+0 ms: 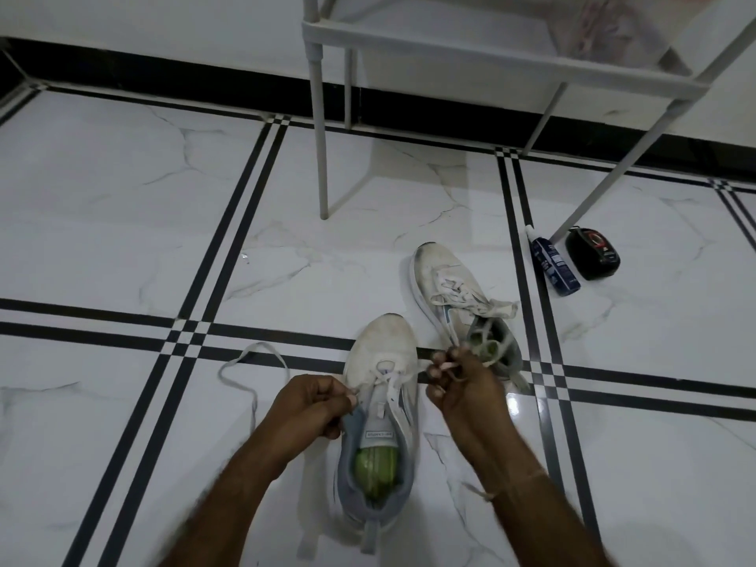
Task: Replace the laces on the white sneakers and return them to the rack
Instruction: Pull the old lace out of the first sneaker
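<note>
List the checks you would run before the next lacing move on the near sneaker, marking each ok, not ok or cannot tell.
1. Near sneaker sits upright on the floor: ok.
2. Left hand pinches the lace: ok.
3. Right hand pinches a lace strand: ok.
4. Lacing reaches the top of the near sneaker: not ok.
5. Far sneaker already relaced: cannot tell.
</note>
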